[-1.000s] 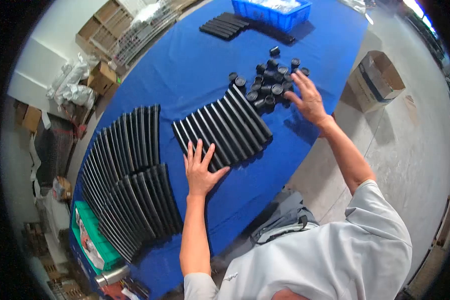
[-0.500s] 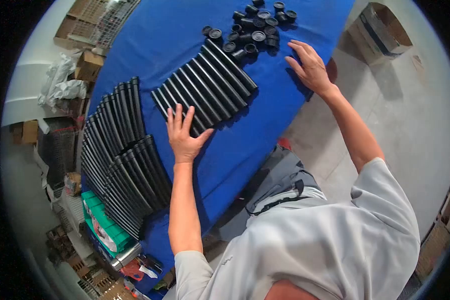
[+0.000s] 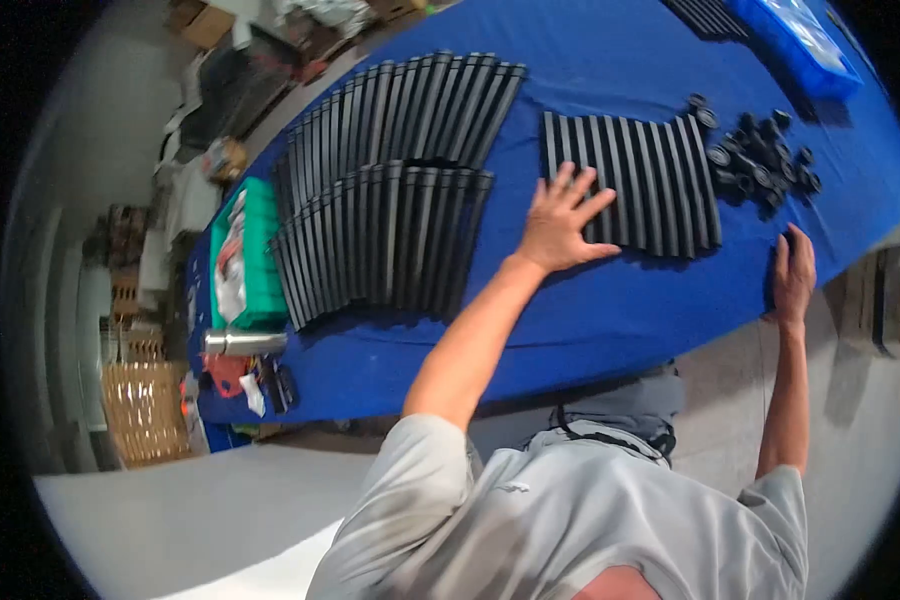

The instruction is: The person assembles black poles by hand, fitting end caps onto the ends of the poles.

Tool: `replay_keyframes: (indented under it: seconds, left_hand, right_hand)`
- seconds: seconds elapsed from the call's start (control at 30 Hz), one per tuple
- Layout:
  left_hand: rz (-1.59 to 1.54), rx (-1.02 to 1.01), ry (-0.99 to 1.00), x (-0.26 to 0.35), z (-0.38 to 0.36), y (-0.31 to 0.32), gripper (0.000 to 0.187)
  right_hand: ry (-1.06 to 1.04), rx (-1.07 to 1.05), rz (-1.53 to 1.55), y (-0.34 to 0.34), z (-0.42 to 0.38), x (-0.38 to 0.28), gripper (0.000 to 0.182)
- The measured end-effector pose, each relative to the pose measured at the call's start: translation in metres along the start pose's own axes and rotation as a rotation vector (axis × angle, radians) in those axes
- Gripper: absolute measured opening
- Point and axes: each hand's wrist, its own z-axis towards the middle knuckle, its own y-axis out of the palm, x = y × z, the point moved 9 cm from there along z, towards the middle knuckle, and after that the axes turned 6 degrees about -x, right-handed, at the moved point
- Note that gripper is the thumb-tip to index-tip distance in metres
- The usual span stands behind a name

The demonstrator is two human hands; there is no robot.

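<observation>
My left hand (image 3: 565, 220) lies with spread fingers over the left end of a row of short black tubes (image 3: 660, 190), which rest side by side on the blue cloth. Close to the table's near edge is my right hand (image 3: 794, 275), its fingers stretched out and nothing visible in them. Just beyond it sits a loose pile of small round black fittings (image 3: 763, 170). To the left of the short tubes, two overlapping rows of black tubes with thicker top ends, a front row (image 3: 380, 240) and a back row (image 3: 410, 110), lie fanned out.
A green bin (image 3: 260, 270) with pale contents stands at the table's left end, beside a metal flask (image 3: 245, 343). A blue tray (image 3: 805, 55) and more dark tubes (image 3: 708, 15) are at the far right. A cardboard box (image 3: 875, 295) is on the floor.
The view has swung left, so the table's things appear further right. My left hand stays at the short tubes' left end. The fingers of my right hand are closer together at the table edge.
</observation>
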Motion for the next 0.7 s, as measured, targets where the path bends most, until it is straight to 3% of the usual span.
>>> replay_keyframes:
  seconds: [0.7]
  left_hand:
    - [0.012,-0.015,-0.01,0.004,0.001,-0.001,0.085]
  right_hand:
    - [-0.038,0.094,0.003,-0.014,-0.001,-0.017,0.024]
